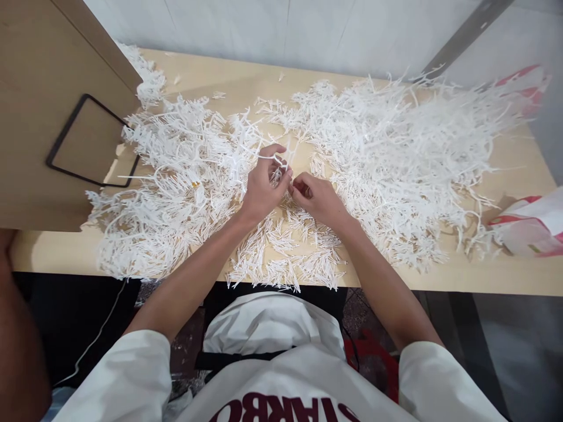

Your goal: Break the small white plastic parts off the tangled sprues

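Note:
My left hand (264, 187) and my right hand (319, 199) meet at the middle of a light wooden table (484, 275). Together they pinch a thin white plastic sprue (277, 159), a branched frame with small stems, held just above the tabletop. Heaps of the same white sprues spread to the left (176, 181) and to the right (396, 152) of my hands. Short white stick-like pieces (290, 258) lie fanned out near the table's front edge, below my wrists.
A wooden panel with a black rectangular outline (88, 140) stands at the left over the table. A red-and-white plastic bag (532, 225) lies at the right edge, another (523, 82) behind the right heap. A pale wall runs along the far side.

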`<state>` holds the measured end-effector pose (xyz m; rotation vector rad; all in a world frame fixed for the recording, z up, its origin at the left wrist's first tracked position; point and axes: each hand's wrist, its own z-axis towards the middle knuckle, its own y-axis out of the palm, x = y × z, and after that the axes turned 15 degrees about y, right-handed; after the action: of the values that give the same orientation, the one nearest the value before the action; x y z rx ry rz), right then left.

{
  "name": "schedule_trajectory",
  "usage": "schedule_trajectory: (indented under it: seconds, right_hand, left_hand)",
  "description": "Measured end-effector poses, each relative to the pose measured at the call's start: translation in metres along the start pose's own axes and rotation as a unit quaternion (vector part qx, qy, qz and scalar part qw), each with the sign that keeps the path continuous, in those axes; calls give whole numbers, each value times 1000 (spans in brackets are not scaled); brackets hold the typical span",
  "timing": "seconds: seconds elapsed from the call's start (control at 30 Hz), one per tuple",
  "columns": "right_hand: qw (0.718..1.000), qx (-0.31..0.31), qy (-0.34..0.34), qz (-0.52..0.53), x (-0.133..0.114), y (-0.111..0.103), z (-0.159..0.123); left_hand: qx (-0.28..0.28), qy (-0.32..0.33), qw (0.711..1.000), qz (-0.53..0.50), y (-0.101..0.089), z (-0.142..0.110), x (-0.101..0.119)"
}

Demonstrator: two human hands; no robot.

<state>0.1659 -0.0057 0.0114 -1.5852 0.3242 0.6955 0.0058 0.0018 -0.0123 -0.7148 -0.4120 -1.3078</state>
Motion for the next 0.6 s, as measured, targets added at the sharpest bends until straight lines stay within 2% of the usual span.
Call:
schedule_trajectory:
  seconds: [0.17,0.23,0.33,0.43,0.53,0.6]
  right_hand:
    - [999,-5,-31,-35,0,0,-2]
    - [996,27,-53,-71,2,2,-2]
    - [978,108,-110,-140,9,6,-1]
    - [958,152,-159,-181,13,6,1]
    - [957,162,-171,-171,11,5,-3]
    - [958,179,-181,-130,6,5,-8]
  left_hand:
    - [-9,-2,1000,13,-1,0,0]
    - [-11,-8,1000,28,0,0,2]
    - [-14,-13,999,48,4,-1,5]
    - [-26,11,995,91,7,-2,7]
    - [-28,29,990,135,4,-2,3]
    - [-8,15,990,138,-2,1,-5]
